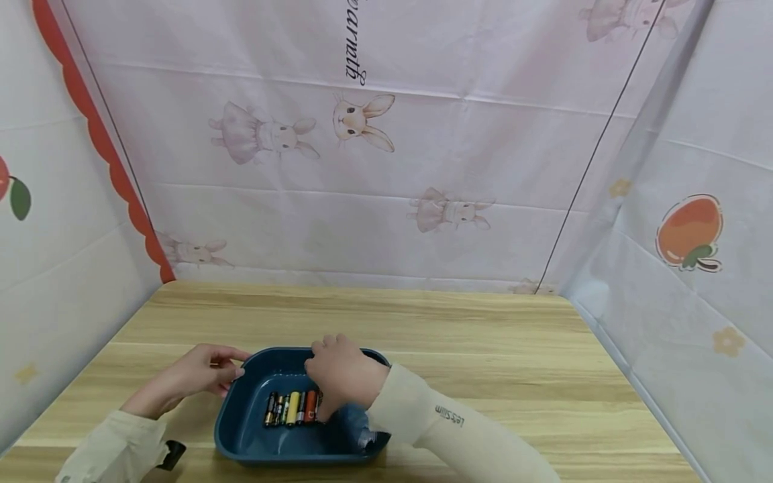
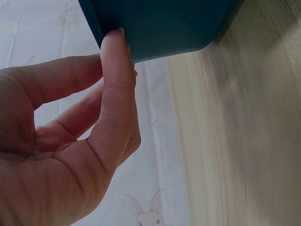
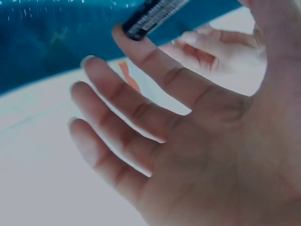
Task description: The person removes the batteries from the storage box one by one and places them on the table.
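A dark blue plastic tray (image 1: 247, 451) sits on the wooden table. Inside it several small batteries (image 1: 293, 408) form a side-by-side row, with black, yellow and red casings. My left hand (image 1: 202, 372) pinches the tray's rim at its far left corner; in the left wrist view the fingertips meet the tray wall (image 2: 164, 28). Over the right part of the tray reaches my right hand (image 1: 344, 372), thumb down by the row's right end. In the right wrist view it holds a black battery (image 3: 153, 18) at the index fingertip, the other fingers spread. The thumb's tip is hidden there.
Wooden table (image 1: 483, 349) extends behind and to both sides of the tray. A rabbit-print cloth (image 1: 374, 235) hangs at the back, with white printed cloths at both sides. A small black device (image 1: 172, 456) is on the left wrist.
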{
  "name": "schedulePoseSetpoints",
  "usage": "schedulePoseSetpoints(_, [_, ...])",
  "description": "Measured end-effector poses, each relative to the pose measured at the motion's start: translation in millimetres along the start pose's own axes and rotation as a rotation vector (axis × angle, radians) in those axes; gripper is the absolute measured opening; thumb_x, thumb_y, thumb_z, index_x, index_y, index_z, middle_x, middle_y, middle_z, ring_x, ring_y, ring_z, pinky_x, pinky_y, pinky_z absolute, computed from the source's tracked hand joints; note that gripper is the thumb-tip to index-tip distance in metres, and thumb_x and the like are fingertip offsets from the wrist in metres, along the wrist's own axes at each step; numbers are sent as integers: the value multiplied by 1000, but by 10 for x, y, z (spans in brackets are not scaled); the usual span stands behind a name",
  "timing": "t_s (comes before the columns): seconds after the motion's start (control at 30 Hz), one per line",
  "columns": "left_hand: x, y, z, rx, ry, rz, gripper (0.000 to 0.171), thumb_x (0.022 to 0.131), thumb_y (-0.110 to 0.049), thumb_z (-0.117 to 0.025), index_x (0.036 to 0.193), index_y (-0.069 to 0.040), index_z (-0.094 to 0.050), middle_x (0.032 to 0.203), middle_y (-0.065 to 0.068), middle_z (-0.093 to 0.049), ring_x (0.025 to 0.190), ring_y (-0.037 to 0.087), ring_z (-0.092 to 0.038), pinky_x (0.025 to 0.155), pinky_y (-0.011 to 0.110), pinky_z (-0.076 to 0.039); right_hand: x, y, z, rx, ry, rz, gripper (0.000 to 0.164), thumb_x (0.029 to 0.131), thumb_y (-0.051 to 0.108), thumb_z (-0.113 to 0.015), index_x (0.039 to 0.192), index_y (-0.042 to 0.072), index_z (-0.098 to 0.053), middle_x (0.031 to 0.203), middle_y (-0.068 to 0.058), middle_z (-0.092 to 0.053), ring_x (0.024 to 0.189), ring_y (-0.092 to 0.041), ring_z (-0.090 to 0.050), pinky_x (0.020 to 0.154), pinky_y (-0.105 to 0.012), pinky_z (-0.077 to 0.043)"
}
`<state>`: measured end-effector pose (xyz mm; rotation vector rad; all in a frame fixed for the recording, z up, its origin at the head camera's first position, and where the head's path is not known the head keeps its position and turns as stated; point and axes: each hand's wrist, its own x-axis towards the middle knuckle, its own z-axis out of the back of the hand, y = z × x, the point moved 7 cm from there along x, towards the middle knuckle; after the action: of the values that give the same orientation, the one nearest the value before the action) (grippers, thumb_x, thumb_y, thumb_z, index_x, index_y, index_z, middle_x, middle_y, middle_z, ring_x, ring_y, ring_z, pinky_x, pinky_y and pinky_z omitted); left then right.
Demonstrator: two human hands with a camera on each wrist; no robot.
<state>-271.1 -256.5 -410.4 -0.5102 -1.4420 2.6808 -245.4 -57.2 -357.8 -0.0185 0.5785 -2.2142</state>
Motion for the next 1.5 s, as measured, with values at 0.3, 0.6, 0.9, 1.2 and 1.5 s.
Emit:
schedulePoseSetpoints(0.3, [-12,20,8,-11,12,-12,37,92,-3,-58,127,10,-55,82,10,-58,69,21,-61,62,36,-57,-214,-220,127,124,-160,42,63,76,65,-68,124,25,-59,115,5,-53,97,-13,-46,86,-28,-40])
schedulePoseSetpoints(0.6, [-3,20,17,-14,1,-11,38,92,-3,-59,127,10,-54,82,11,-58,70,21,-61,63,36,-57,-470,-508,97,229,-347,27,51,80,58,-67,115,22,-59,102,4,-49,88,-13,-41,76,-27,-36])
schedulePoseSetpoints(0.9, [18,6,-22,-52,22,-27,40,93,-5,-60,129,11,-53,82,10,-58,71,21,-61,65,38,-57,-788,-804,-55,390,-456,5,49,78,49,-73,112,16,-61,102,3,-51,92,-15,-46,83,-33,-44])
schedulePoseSetpoints(1.2, [23,5,-24,-68,31,-36,40,93,-4,-59,129,11,-52,83,10,-59,71,21,-62,66,39,-58,-1005,-1025,-316,473,-494,-48,49,74,45,-78,109,13,-64,96,4,-51,85,-14,-47,75,-32,-45])
schedulePoseSetpoints(1.5, [4,23,-3,-66,36,-30,40,93,-4,-58,129,12,-52,83,10,-60,72,21,-62,66,38,-57,-1040,-1033,-662,477,-370,-65,44,72,37,-78,106,10,-66,95,1,-53,85,-17,-48,75,-35,-47])
